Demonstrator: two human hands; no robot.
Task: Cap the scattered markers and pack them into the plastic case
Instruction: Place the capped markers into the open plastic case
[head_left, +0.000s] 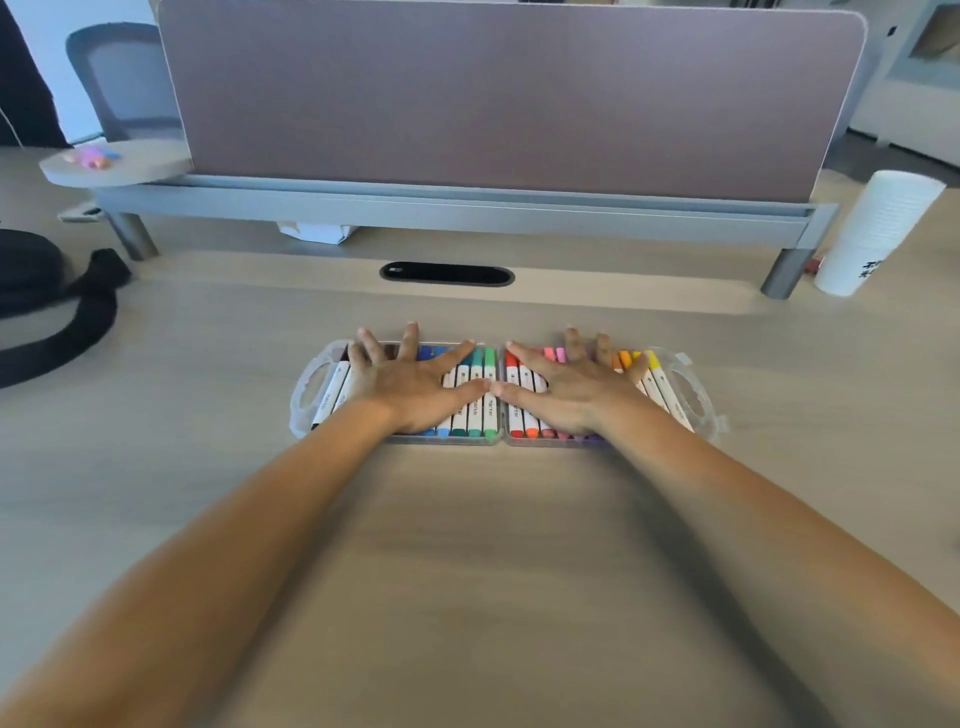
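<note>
Black strap: left edge of desk.
Plastic case: open flat, mid-desk, both halves holding rows of capped markers.
Left hand: fingers straight, spread, flat on left half, gripping nothing.
Right hand: likewise on right half; thumbs nearly meet.
Stacked cups: far right.
</note>
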